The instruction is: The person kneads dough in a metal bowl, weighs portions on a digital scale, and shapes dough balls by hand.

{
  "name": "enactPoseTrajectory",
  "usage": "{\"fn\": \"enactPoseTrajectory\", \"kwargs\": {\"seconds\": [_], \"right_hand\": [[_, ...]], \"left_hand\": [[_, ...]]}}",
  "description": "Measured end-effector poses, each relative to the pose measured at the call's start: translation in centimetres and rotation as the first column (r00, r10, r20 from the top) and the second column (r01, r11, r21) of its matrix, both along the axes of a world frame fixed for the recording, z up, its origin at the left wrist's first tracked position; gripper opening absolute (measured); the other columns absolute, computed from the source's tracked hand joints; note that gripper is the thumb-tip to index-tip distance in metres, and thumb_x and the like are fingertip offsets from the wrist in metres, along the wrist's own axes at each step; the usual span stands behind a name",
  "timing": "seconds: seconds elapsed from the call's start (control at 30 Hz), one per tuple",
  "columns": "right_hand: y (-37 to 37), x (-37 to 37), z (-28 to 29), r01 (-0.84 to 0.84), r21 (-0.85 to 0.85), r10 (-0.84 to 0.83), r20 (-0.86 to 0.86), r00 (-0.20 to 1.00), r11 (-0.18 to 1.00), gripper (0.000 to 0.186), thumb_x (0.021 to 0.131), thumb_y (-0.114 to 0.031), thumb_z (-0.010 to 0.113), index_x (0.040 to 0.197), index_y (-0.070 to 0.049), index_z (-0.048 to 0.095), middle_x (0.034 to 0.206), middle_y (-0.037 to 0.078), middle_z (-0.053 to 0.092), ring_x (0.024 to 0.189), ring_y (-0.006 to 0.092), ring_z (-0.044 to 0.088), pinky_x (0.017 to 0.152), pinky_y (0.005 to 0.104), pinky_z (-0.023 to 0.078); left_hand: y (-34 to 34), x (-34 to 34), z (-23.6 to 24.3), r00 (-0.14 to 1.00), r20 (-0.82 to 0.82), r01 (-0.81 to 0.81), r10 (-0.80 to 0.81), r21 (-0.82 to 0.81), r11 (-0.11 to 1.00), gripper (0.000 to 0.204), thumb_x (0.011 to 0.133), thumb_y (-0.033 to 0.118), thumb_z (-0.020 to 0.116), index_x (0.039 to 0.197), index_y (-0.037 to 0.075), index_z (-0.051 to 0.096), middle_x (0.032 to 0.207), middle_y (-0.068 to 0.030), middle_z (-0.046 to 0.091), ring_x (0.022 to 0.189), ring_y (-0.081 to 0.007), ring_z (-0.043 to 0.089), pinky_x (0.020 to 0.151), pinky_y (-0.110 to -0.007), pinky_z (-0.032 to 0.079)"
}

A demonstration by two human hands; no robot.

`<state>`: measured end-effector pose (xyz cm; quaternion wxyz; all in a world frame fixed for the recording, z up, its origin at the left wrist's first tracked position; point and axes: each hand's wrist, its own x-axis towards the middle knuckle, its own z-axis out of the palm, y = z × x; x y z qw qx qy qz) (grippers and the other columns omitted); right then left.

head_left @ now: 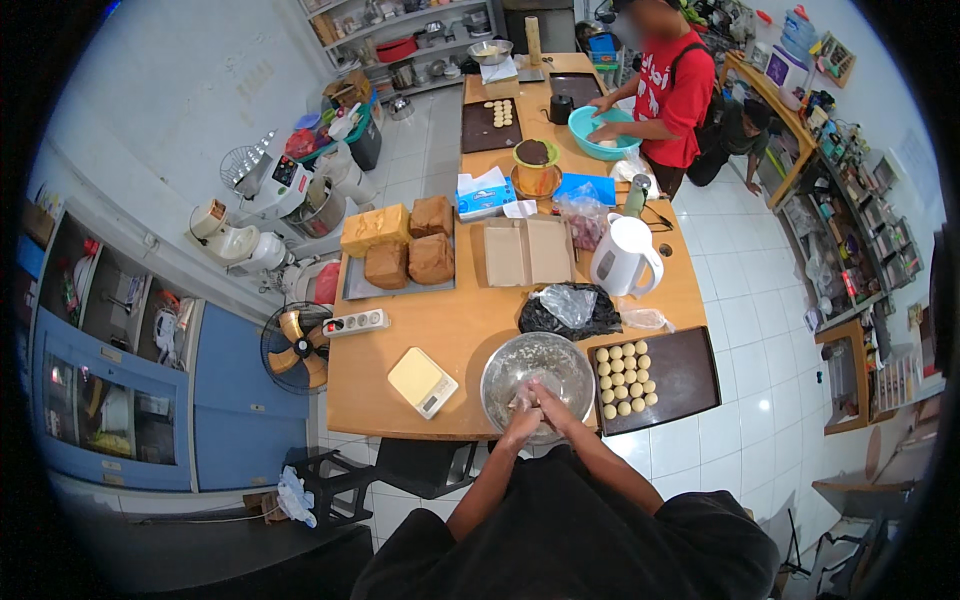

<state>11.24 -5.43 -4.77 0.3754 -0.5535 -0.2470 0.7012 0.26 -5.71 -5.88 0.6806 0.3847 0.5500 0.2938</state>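
Observation:
Both of my hands are together inside a wide metal mixing bowl (pixel 494 372) at the near edge of the table. My left hand (pixel 522 420) is closed, with a pale smear around its fingers. Against it, my right hand (pixel 549 402) is closed too; whatever lies between them is too small to make out. Pale residue coats the bowl's inner wall. Just right of the bowl, a dark baking tray (pixel 688 380) carries rows of round, pale dough balls (pixel 622 377). Left of it lies a cream-coloured kitchen scale (pixel 420 378).
Behind the bowl are a black plastic bag (pixel 540 318), a white electric kettle (pixel 622 255) and an opened cardboard box (pixel 528 250). Brown loaves (pixel 432 258) sit on a tray at left, near a power strip (pixel 356 322). Across the table, a person in red (pixel 680 95) works over a turquoise basin (pixel 582 118).

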Motion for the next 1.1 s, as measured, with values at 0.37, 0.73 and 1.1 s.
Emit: {"fn": "enactPoseTrajectory", "kwargs": {"seconds": [0.37,0.73,1.1], "right_hand": [[0.7,1.6,-3.7,0.088,-0.04,-0.065,0.394,0.917,0.995,0.034,0.098,-0.032,0.049,0.099,-0.002,0.065,0.085,0.005,0.063,0.069,0.0118,0.054,0.062,0.0297,0.047],[0.3,-2.0,-2.6,-0.272,0.073,0.23,0.353,0.907,0.959,0.069,0.099,-0.054,0.027,0.151,-0.01,0.017,0.156,0.022,0.009,0.146,0.0295,0.0,0.116,0.0354,0.003],[1.2,-0.6,-0.2,0.359,-0.142,-0.368,-0.048,0.928,0.923,0.059,0.1,-0.044,0.027,0.136,0.001,0.04,0.115,0.016,0.055,0.102,0.0255,0.054,0.094,0.0373,0.041]], "left_hand": [[0.5,-1.0,1.0,0.967,-0.22,-0.009,0.127,0.47,0.883,0.065,0.084,0.007,0.051,0.146,0.006,0.029,0.14,-0.0138,0.044,0.122,-0.0274,0.048,0.094,-0.037,0.045],[1.7,0.7,2.2,0.76,0.378,-0.412,0.529,-0.349,0.842,0.043,0.101,0.031,0.04,0.134,0.003,0.044,0.124,-0.0125,0.055,0.114,-0.0235,0.053,0.095,-0.036,0.043],[-1.1,4.3,5.6,0.936,-0.145,-0.298,0.321,0.162,0.941,0.034,0.099,0.027,0.045,0.114,0.0,0.059,0.11,-0.0121,0.062,0.102,-0.0201,0.057,0.09,-0.033,0.044]]}}
